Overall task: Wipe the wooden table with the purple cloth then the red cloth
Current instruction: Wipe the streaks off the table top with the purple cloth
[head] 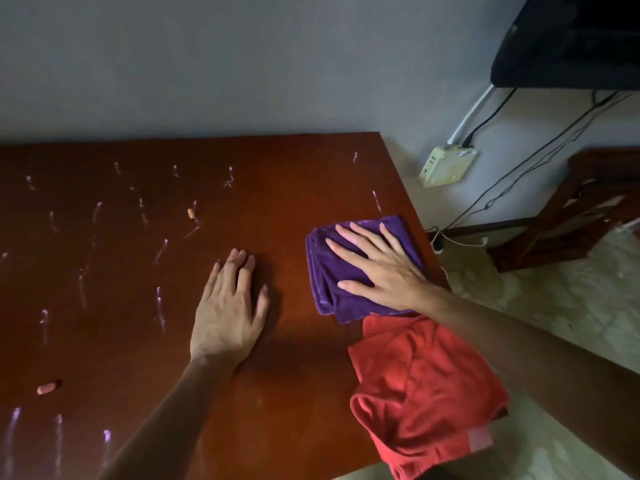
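Dim room, soft shadows, slightly soft focus, wide-angle bending toward the edges.

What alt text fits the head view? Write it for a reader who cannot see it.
A right hand presses a folded purple cloth flat on a chalk-streaked wooden table; the left hand rests on the bare wood. A red cloth overhangs the right edge.

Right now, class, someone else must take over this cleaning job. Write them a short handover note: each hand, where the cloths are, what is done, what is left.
Left hand: flat on the bare table, holding nothing.
Right hand: pressed flat, fingers spread, on the folded purple cloth near the table's right edge.
Red cloth: crumpled at the near right corner, partly over the edge, untouched.
Done: little or nothing; white chalk-like streaks cover the left and middle.
Left: wipe with purple, then red. Two small chalk pieces lie on the table.
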